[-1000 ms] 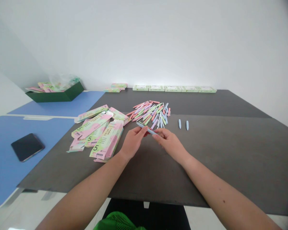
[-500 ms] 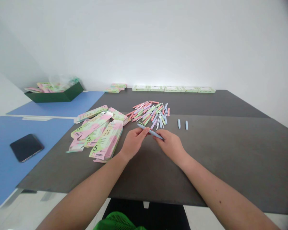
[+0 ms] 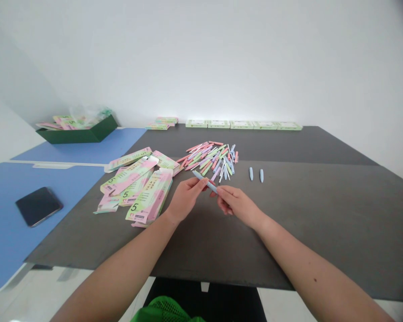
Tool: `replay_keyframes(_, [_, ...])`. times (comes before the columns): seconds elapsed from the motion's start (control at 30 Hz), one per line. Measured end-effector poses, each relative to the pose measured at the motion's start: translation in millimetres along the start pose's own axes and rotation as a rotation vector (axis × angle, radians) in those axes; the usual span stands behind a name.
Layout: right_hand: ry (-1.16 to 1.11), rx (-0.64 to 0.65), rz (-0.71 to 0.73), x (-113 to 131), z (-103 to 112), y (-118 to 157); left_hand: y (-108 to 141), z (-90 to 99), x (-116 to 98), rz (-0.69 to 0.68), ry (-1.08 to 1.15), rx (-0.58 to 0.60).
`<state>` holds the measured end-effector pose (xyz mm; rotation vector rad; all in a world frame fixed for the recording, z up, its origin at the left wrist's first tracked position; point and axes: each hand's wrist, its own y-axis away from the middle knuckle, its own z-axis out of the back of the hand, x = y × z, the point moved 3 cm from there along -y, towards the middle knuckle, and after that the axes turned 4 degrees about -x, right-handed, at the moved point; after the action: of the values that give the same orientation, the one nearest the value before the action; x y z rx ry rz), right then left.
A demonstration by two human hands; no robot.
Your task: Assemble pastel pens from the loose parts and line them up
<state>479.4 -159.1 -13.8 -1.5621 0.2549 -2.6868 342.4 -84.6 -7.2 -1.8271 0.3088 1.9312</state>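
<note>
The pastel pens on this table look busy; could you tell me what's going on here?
A person is holding a pale blue pen between their left hand and right hand, just in front of a loose pile of pastel pens. Two pale blue pen caps lie apart to the right. Pink-and-green cardboard packs are scattered to the left on the dark tabletop.

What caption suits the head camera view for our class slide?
Left hand and right hand hold a blue pen over a dark table beside pastel pens and boxes.
</note>
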Motion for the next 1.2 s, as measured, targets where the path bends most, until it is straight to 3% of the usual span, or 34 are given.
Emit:
replay_keyframes(0.07, [-0.012,-0.045,-0.042,-1,1,0,2,-0.4,-3,-0.012,-0.041,0.006])
replay_keyframes(0.13, [0.131,-0.217,-0.016,0,5,0,3,0.8,-6,-0.025,-0.124,-0.04])
replay_keyframes(0.2, [0.25,-0.309,0.045,2,8,2,4,1.6,-8,-0.042,-0.164,-0.079])
replay_keyframes(0.27, [0.205,-0.215,0.079,3,6,2,5,0.9,-8,-0.053,-0.131,-0.066])
replay_keyframes(0.37, [-0.038,0.017,0.014,1,0,2,4,-1.0,-6,-0.029,-0.051,-0.011])
replay_keyframes(0.4, [-0.073,0.019,-0.013,0,-1,2,4,-1.1,-5,-0.015,-0.041,-0.009])
replay_keyframes(0.53, [0.052,-0.25,0.003,0,5,1,2,0.5,-3,0.013,-0.06,-0.045])
replay_keyframes(0.57, [0.015,-0.226,-0.003,1,5,1,2,0.4,-3,0.013,-0.049,-0.034])
replay_keyframes(0.7, [-0.39,0.117,-0.15,0,-6,4,3,-1.8,-6,-0.005,0.062,0.076])
replay_keyframes(0.73, [-0.41,0.122,-0.166,0,-7,4,3,-1.7,-6,-0.008,0.064,0.082])
replay_keyframes(0.83, [-0.227,-0.098,-0.117,0,-2,2,1,0.7,-4,0.0,-0.034,0.014])
replay_keyframes(0.9, [-0.204,-0.159,-0.114,0,0,1,1,1.4,-3,0.002,-0.084,-0.011])
replay_keyframes(1.07, [-0.788,0.249,-0.347,6,-8,7,3,-4.3,-7,0.02,0.102,0.136])
replay_keyframes(1.2, [-0.924,0.291,-0.417,6,-7,7,4,-6.0,-7,0.071,0.218,0.082])
